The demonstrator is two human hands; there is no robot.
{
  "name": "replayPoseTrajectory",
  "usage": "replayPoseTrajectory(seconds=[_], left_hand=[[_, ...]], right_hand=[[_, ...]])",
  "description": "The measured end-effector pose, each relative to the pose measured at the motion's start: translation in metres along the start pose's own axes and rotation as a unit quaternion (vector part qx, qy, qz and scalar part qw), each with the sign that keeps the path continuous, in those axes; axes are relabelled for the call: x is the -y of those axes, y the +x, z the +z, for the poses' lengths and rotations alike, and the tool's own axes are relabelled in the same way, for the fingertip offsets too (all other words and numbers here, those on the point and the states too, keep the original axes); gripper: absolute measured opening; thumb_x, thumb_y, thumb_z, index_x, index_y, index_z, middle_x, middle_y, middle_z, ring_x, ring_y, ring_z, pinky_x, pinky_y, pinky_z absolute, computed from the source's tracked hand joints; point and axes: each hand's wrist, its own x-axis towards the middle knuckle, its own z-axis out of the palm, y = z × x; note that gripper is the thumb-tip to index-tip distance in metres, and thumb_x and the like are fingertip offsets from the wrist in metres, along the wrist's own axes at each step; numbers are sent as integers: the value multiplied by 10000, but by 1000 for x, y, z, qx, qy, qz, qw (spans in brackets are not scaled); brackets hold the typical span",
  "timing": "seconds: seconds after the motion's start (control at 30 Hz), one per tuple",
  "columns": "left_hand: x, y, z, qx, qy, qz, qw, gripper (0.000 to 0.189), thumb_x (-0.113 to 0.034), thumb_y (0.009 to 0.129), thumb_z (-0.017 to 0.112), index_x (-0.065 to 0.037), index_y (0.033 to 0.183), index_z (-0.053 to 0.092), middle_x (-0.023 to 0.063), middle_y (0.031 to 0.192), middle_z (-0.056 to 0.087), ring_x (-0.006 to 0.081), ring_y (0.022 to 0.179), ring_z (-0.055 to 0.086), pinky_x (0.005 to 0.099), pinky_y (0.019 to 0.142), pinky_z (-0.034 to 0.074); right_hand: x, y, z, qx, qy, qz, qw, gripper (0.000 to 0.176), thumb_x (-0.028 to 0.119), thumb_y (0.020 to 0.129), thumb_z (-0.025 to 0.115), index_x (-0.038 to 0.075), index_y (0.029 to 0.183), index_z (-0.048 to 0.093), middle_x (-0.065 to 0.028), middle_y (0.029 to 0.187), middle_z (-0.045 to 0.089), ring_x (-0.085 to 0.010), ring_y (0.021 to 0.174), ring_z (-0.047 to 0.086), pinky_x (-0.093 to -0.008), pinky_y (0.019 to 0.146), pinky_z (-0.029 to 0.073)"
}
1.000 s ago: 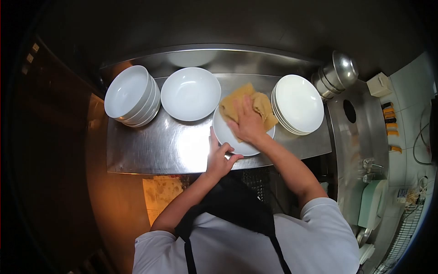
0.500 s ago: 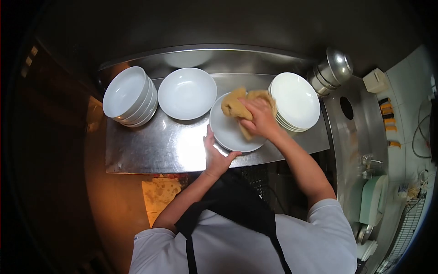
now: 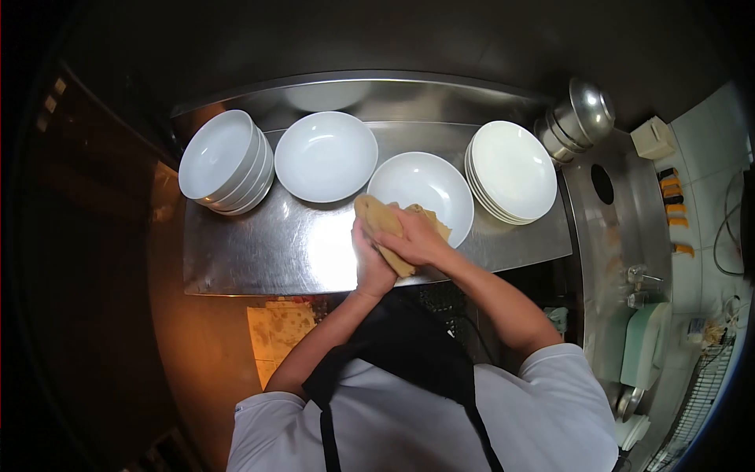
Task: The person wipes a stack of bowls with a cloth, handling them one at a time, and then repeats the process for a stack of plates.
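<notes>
A person in a white shirt and black apron bends over a steel table [image 3: 252,252], wiping a white plate [image 3: 429,185] with a tan cloth [image 3: 376,219]. The plate lies flat on the table, directly ahead of the person. The cloth is bunched over the plate's near left rim. The right hand [image 3: 418,240] is closed over the cloth and presses it against that rim. The left hand [image 3: 370,266] is curled just below the same rim, touching the cloth; whether it grips the plate or the cloth cannot be told.

Just right of the plate stands a stack of plates [image 3: 515,167], its edge close to the plate's. Just left of the plate sits a single bowl [image 3: 326,156], and further left a tilted stack of bowls [image 3: 220,161]. Beyond the stack of plates, well to the right of the plate, nested metal bowls [image 3: 583,116] lie on their side.

By the look of it, the work is midway. The face of the plate shows bare and spotless, and only the rim under the cloth appears to be left. Nothing shows which of the other dishes have been wiped.

No brand, label or writing can be read. The small orange items on the wall far right of the plate are too small to make out.
</notes>
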Motion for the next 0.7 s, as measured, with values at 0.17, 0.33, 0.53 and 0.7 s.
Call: replayPoseTrajectory(seconds=[0.17, 0.33, 0.53, 0.7], left_hand=[[20, -8, -1, -14, 165, 52, 985, 1398, -249, 643, 977, -42, 1584, -35, 327, 1589, 257, 420, 1519, 240, 465, 1225, 241], [6, -7, -11, 41, 300, 108, 947, 794, -486, 682, 899, -96, 1293, 575, 313, 1597, 244, 541, 1456, 239, 664, 1162, 200], [5, -4, -10, 104, 270, 29, 957, 511, -410, 672, 921, -97, 959, 638, 388, 1534, 346, 496, 1467, 298, 610, 1182, 185], [7, -3, -7, 24, 279, 122, 952, 512, -396, 662, 932, -94, 916, 607, 389, 1547, 327, 526, 1469, 271, 588, 1185, 207]], right_hand=[[-31, -39, -57, 104, -181, -180, 961, 498, 299, 783, 768, 77, 1220, 676, -186, 990, 694, -383, 981, 662, -470, 904, 489], [-23, -17, -99, 4, -316, -27, 948, 552, 292, 751, 787, 95, 1257, 687, -166, 1128, 697, -353, 1064, 644, -438, 963, 471], [-57, 30, -5, -44, -245, -209, 946, 714, 375, 844, 765, 198, 1490, 518, -192, 1461, 519, -359, 1383, 469, -535, 1180, 299], [-67, 63, -33, -47, -373, -151, 914, 736, 367, 896, 687, 261, 1567, 402, -195, 1535, 451, -354, 1467, 380, -531, 1232, 204]])
